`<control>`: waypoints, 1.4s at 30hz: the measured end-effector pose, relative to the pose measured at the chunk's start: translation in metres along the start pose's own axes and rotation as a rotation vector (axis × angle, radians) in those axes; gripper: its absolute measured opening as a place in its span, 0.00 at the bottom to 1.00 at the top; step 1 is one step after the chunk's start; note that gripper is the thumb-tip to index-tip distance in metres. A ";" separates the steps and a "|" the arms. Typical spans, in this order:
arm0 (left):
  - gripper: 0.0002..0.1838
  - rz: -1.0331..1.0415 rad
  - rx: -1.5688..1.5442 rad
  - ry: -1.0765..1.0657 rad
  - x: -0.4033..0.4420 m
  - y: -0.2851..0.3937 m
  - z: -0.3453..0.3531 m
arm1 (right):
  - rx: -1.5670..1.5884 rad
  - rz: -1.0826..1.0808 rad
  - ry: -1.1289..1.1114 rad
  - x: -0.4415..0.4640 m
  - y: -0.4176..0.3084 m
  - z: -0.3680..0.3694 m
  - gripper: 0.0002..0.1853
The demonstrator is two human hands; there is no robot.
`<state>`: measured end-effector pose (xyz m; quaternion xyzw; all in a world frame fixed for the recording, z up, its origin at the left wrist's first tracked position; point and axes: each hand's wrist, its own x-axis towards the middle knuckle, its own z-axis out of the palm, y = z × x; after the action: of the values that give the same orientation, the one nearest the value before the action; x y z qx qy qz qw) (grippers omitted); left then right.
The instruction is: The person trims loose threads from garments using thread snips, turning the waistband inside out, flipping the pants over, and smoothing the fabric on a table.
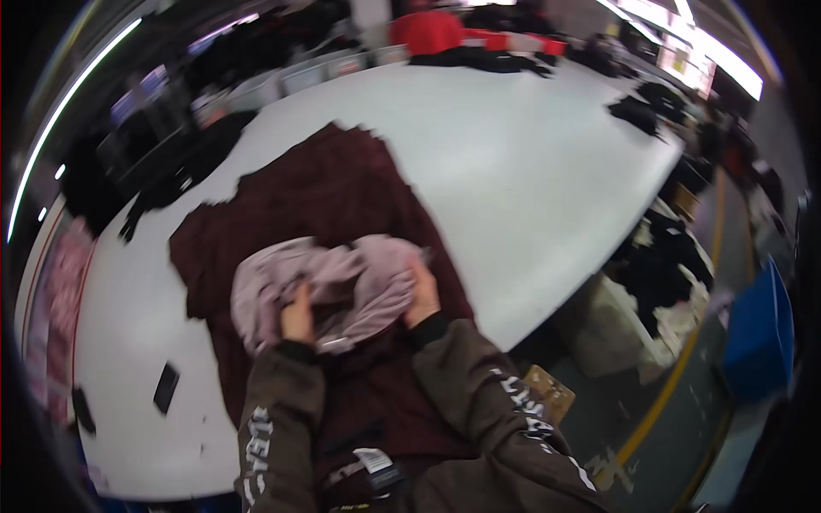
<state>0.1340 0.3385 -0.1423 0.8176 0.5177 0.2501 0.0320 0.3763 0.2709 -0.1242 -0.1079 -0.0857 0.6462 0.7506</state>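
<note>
My left hand [298,318] grips the near left side of a bunched pale pink garment [376,278], its fingers tucked into the folds. On the right side of the same garment, my right hand [422,297] is closed round the cloth edge. The pink cloth forms a loose ring with an opening between my hands, and a small white tag shows at its lower edge. Beneath it, dark maroon garments [316,192] lie spread over the white table [513,162]. A tag with a white label [374,462] shows at the bottom, near my body.
A dark phone-like rectangle [167,387] lies on the table's left. Black cloth [192,167] rests along the far left edge, with grey bins [304,77] behind. To the right stand a bin of dark cloth [663,265] and a blue container [759,333] on the floor.
</note>
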 end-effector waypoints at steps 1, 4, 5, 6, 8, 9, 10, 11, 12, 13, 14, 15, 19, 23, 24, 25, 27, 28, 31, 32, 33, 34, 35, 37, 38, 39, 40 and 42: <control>0.32 -0.076 0.037 0.016 -0.004 -0.002 0.002 | 0.006 0.059 0.062 0.012 0.001 -0.015 0.17; 0.21 -0.672 -0.977 0.164 0.006 0.039 -0.016 | -0.017 0.088 0.013 0.018 0.003 -0.021 0.21; 0.21 -0.692 -0.970 0.190 0.004 0.040 -0.031 | -0.020 0.119 0.005 0.017 0.008 -0.015 0.21; 0.21 -0.604 -1.272 0.105 0.003 0.044 -0.045 | -0.012 0.128 -0.035 0.015 0.009 -0.009 0.21; 0.20 -0.350 -1.857 -0.094 0.006 0.054 -0.068 | 0.008 0.127 -0.115 0.010 0.005 0.003 0.21; 0.20 -0.191 -2.135 -0.217 0.008 0.060 -0.077 | 0.019 0.118 -0.149 0.010 0.004 0.006 0.22; 0.20 -0.200 -2.135 -0.218 0.010 0.065 -0.086 | 0.021 0.121 -0.143 0.009 0.003 0.003 0.22; 0.20 -0.211 -1.993 -0.181 0.009 0.071 -0.095 | -0.011 0.126 -0.135 0.007 0.004 0.000 0.21; 0.21 -0.218 -1.849 -0.149 0.009 0.075 -0.103 | -0.043 0.129 -0.128 0.005 0.005 -0.003 0.20; 0.23 -0.215 -1.707 -0.117 0.012 0.079 -0.109 | -0.078 0.130 -0.127 0.005 0.006 -0.004 0.19; 0.25 -0.211 -1.566 -0.082 0.013 0.081 -0.110 | -0.116 0.133 -0.128 0.006 0.006 -0.004 0.19; 0.18 -0.207 -1.265 -0.170 0.009 0.085 -0.091 | -0.117 0.138 -0.125 0.003 0.008 -0.002 0.19; 0.13 -0.018 -0.734 -0.056 -0.015 0.121 -0.041 | -0.597 -0.034 -0.228 -0.015 0.013 0.009 0.19; 0.14 -0.223 -1.044 -0.233 0.000 0.090 -0.056 | -0.492 -0.053 -0.109 -0.007 0.009 0.004 0.17; 0.16 -0.251 -1.194 -0.181 0.003 0.076 -0.057 | -0.462 -0.059 -0.072 -0.002 0.005 0.002 0.16; 0.16 -0.273 -1.546 -0.091 0.009 0.072 -0.086 | -0.431 -0.062 -0.034 0.001 0.001 -0.001 0.15; 0.15 -0.293 -1.881 0.006 0.011 0.072 -0.117 | -0.356 -0.070 0.052 0.006 -0.001 -0.009 0.14; 0.16 -0.431 -1.912 0.146 0.011 0.073 -0.119 | -0.319 -0.072 0.092 0.009 -0.001 -0.011 0.14; 0.18 -0.519 -1.957 0.229 0.012 0.069 -0.120 | -0.265 -0.047 0.128 0.014 -0.001 -0.021 0.12; 0.18 -0.474 -1.986 0.161 0.014 0.067 -0.115 | -0.251 -0.024 0.130 0.014 -0.002 -0.025 0.12; 0.19 -0.426 -2.016 0.094 0.015 0.065 -0.110 | -0.241 -0.003 0.131 0.013 -0.005 -0.028 0.11; 0.20 -0.376 -2.045 0.026 0.017 0.064 -0.104 | -0.231 0.019 0.131 0.013 -0.007 -0.032 0.11; 0.20 -0.374 -2.048 0.023 0.017 0.061 -0.095 | -0.233 0.015 0.131 0.014 -0.008 -0.034 0.11; 0.20 -0.158 -1.424 -0.002 0.009 0.052 -0.072 | -0.247 0.009 0.153 0.015 -0.006 -0.037 0.11; 0.20 -0.058 -1.109 -0.009 0.006 0.050 -0.067 | -0.253 0.007 0.161 0.015 -0.005 -0.036 0.11; 0.20 0.037 -0.790 -0.012 0.005 0.047 -0.062 | -0.260 0.006 0.166 0.017 -0.004 -0.035 0.11; 0.19 -0.024 -1.123 0.060 0.006 0.056 -0.083 | -0.263 0.008 0.153 0.019 -0.006 -0.031 0.11; 0.18 -0.080 -1.442 0.142 0.008 0.045 -0.120 | -0.276 -0.001 0.196 0.018 -0.008 -0.021 0.12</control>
<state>0.1207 0.2999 -0.0208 0.5552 0.2544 0.5803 0.5388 0.3919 0.2863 -0.1425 -0.2725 -0.1000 0.6142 0.7338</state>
